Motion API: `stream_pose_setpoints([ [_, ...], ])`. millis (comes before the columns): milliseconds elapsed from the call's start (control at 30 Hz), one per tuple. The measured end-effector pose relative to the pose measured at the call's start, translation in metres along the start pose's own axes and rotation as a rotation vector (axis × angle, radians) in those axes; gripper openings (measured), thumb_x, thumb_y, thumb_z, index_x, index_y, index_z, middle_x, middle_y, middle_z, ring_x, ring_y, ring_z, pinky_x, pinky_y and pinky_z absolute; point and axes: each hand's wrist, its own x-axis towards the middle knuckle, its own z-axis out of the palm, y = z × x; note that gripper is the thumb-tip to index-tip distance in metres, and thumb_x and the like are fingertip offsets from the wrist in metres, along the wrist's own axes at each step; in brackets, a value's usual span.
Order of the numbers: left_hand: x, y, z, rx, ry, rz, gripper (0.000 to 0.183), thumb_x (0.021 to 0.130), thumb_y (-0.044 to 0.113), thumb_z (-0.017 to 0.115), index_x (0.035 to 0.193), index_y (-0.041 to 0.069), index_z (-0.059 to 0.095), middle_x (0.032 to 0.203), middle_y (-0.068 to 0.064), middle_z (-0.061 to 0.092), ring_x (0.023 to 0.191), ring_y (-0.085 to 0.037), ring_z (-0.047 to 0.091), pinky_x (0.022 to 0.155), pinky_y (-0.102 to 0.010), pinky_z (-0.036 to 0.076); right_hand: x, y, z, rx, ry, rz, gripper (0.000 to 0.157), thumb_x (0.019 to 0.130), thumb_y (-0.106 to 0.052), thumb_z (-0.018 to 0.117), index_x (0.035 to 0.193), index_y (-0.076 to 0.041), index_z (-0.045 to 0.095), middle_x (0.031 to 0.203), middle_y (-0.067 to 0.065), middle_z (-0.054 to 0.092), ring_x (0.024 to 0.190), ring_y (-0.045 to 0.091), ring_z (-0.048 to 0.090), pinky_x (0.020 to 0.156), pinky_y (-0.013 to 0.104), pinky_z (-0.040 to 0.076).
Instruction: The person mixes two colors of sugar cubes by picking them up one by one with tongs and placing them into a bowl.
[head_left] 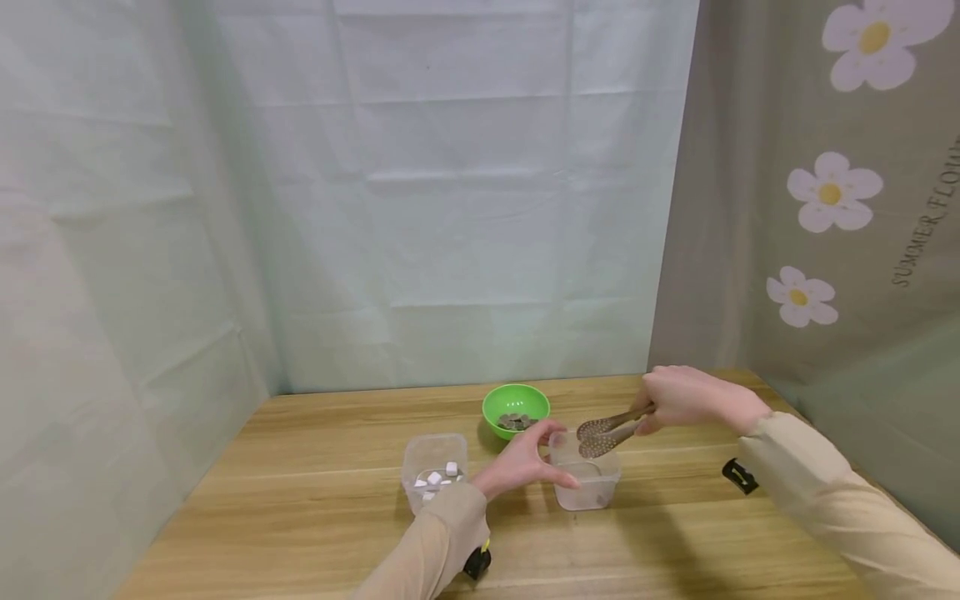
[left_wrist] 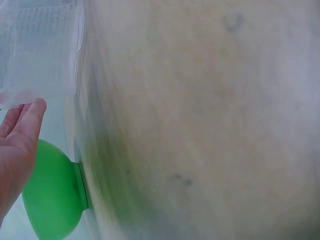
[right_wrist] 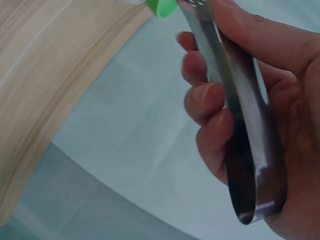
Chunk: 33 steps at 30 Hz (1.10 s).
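Observation:
My right hand (head_left: 686,396) holds metal tongs (right_wrist: 245,115) with perforated tips, fingers wrapped round the handle. The tips stand apart over a clear plastic container (head_left: 585,498), with nothing visible between them. My left hand (head_left: 525,465) holds this container from its left side, thumb at the front and fingers behind. In the left wrist view its fingertips touch the container's edge. A green bowl (head_left: 516,398) with several coin-like grey discs (head_left: 516,422) stands just behind the left hand. Left of that hand is another clear container (head_left: 435,447) with several white cubes (head_left: 434,478), partly hidden by the forearm.
A small black object (head_left: 741,476) lies on the wooden table (head_left: 300,500) at the right. Another black object with a yellow part (head_left: 477,563) lies near the left forearm. Pale curtains (head_left: 465,208) hang behind the table, and a flower-patterned one (head_left: 750,208) at the right.

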Motion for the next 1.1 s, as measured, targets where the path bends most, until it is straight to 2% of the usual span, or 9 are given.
stream_pose_setpoints([
  [167,0.000,0.000,0.000,0.003,-0.001,0.000,0.081,0.059,0.029,0.085,0.128,0.008,0.046,0.118,-0.002,0.051,0.106,-0.020,0.046,0.082,-0.029,0.041,0.011,-0.012,-0.002,-0.050,-0.074,0.043,0.027,0.073,-0.020,0.073,0.055,-0.022,0.054,0.046,-0.012,0.036,0.041,0.003,0.029,0.040,0.021,0.025],
  [333,0.000,0.000,-0.001,0.001,-0.005,0.002,0.080,0.060,0.030,0.084,0.127,0.009,0.047,0.116,0.001,0.052,0.104,-0.017,0.046,0.081,-0.029,0.041,0.024,-0.026,-0.003,-0.091,-0.164,0.129,0.024,0.071,-0.015,0.074,0.053,-0.018,0.059,0.046,-0.005,0.049,0.036,0.007,0.041,0.036,0.023,0.035],
  [500,0.000,0.000,-0.002,-0.018,-0.008,0.002,0.078,0.060,0.028,0.084,0.126,0.011,0.048,0.115,0.001,0.052,0.104,-0.016,0.046,0.080,-0.027,0.042,0.037,-0.037,-0.001,-0.168,-0.258,0.219,0.030,0.072,-0.012,0.073,0.048,-0.014,0.055,0.046,0.001,0.053,0.037,0.011,0.044,0.038,0.024,0.034],
  [700,0.000,0.000,-0.002,-0.023,-0.007,0.002,0.079,0.060,0.028,0.085,0.126,0.010,0.047,0.114,0.003,0.052,0.103,-0.016,0.047,0.080,-0.028,0.042,0.047,-0.049,0.004,-0.219,-0.315,0.351,0.023,0.069,-0.009,0.076,0.054,-0.012,0.059,0.052,0.003,0.056,0.042,0.011,0.043,0.041,0.023,0.034],
  [833,0.000,-0.002,-0.001,-0.042,-0.011,0.000,0.077,0.061,0.027,0.084,0.126,0.012,0.048,0.115,0.000,0.052,0.104,-0.016,0.047,0.079,-0.027,0.042,0.053,-0.054,0.007,-0.264,-0.345,0.351,0.022,0.066,-0.005,0.074,0.053,-0.012,0.058,0.053,0.004,0.058,0.042,0.009,0.043,0.041,0.022,0.034],
  [1100,0.000,-0.002,-0.001,-0.055,-0.028,-0.008,0.077,0.063,0.027,0.083,0.128,0.010,0.046,0.118,-0.002,0.051,0.105,-0.018,0.046,0.078,-0.027,0.043,0.057,-0.059,0.012,-0.315,-0.386,0.346,0.023,0.068,-0.006,0.073,0.053,-0.013,0.057,0.050,0.001,0.056,0.042,0.009,0.046,0.047,0.025,0.041],
])
